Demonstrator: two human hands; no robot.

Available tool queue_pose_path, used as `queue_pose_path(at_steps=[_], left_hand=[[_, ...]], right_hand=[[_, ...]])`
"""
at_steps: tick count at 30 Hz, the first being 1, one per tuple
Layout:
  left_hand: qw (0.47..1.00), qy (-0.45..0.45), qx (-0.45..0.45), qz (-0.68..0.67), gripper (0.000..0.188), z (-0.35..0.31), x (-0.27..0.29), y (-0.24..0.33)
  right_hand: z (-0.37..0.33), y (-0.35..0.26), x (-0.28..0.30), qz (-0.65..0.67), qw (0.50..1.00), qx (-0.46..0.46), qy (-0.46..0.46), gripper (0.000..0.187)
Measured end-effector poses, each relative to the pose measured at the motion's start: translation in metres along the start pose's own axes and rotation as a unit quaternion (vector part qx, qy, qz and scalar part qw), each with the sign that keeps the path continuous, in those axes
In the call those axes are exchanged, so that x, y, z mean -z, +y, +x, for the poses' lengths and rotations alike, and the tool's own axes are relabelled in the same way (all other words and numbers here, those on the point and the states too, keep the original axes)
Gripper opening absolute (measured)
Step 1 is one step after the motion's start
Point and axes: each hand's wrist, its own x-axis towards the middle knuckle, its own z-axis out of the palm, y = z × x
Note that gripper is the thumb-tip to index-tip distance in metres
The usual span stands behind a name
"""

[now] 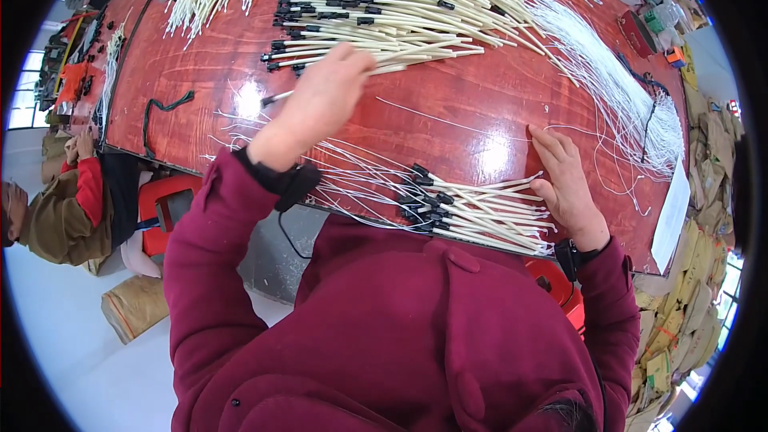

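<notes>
My left hand (330, 96) is closed around a cream tube at the near edge of a large pile. The tube's black end piece (268, 102) sticks out on the left below the wrist; the fingers hide its middle. My right hand (564, 176) rests on the red table, its thumb apart from the fingers. Its fingertips touch or nearly touch a thin white wire (448, 122) lying across the tabletop. Beside it, at the front edge, lies a bundle of cream tubes (496, 212) with black end pieces and white wires (352, 172) trailing left.
The big pile of cream tubes (400, 12) covers the far middle. A thick hank of white wires (616, 88) lies at right, beside a paper sheet (670, 216). A black cord (164, 104) is at left. Another person (68, 200) sits left, near a red stool (166, 208).
</notes>
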Motion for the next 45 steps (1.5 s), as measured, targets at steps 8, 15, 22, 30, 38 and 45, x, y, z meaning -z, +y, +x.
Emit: queue_pose_path(at_steps=[8,15,22,30,38,45], left_hand=[[0.993,-0.076,0.095,-0.008,0.012,-0.047,0.017,-0.025],[0.993,-0.085,0.079,-0.012,0.013,-0.038,0.011,-0.024],[0.995,-0.083,0.063,-0.010,0.014,-0.036,0.008,-0.025],[0.995,-0.088,0.055,0.001,0.015,-0.032,0.006,-0.023],[0.990,-0.088,-0.054,0.093,0.009,-0.029,-0.014,-0.014],[0.959,-0.141,-0.207,0.129,0.011,0.036,-0.092,0.077]], right_hand=[[-0.001,-0.005,0.002,-0.005,1.000,-0.014,-0.018,0.087],[0.002,-0.011,0.003,-0.020,0.999,-0.023,-0.018,0.086],[0.002,-0.012,0.003,-0.034,0.999,-0.031,-0.019,0.086],[0.004,-0.012,0.006,-0.041,0.998,-0.029,-0.027,0.086],[0.005,-0.019,0.007,-0.047,0.996,-0.049,-0.054,0.089],[0.024,-0.038,-0.009,-0.056,0.997,0.013,-0.052,0.094]])
